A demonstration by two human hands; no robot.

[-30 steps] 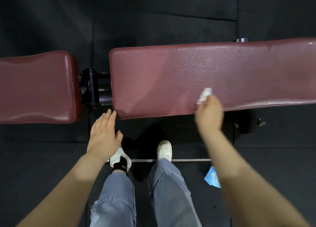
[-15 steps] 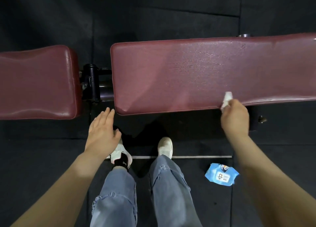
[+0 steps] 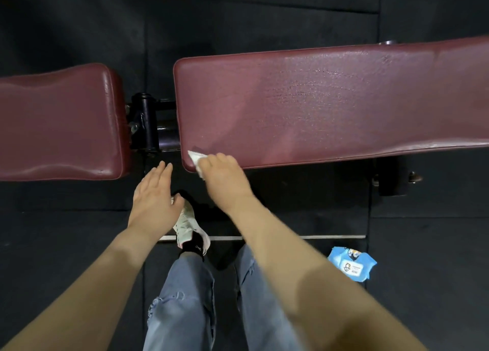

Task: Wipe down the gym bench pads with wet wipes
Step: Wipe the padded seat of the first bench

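- Black rubber floor (image 3: 66, 244) lies under everything, split by seams, with a pale strip running across it near the feet.
- Maroon long pad (image 3: 330, 104) fills the right half of the view; its leather looks cracked and scuffed across the middle, and its near edge catches a pale shine.
- A shorter maroon seat pad (image 3: 58, 123) sits to the left, apart from the long pad, with the black metal hinge frame (image 3: 148, 123) showing in the gap between them.
- Blue jeans (image 3: 182, 303) cover both legs at the bottom of the view, torn at the left knee, above a white shoe (image 3: 189, 226).
- The right hand (image 3: 225, 176) has its fingers curled round a white wet wipe (image 3: 195, 158) and holds it against the near left corner of the long pad.
- The left hand (image 3: 154, 197) hangs flat with straight, relaxed fingers, holding nothing, just in front of the gap between the pads and touching neither.
- A blue pack of wipes (image 3: 352, 264) lies on the floor to the right of the legs, well apart from the bench.
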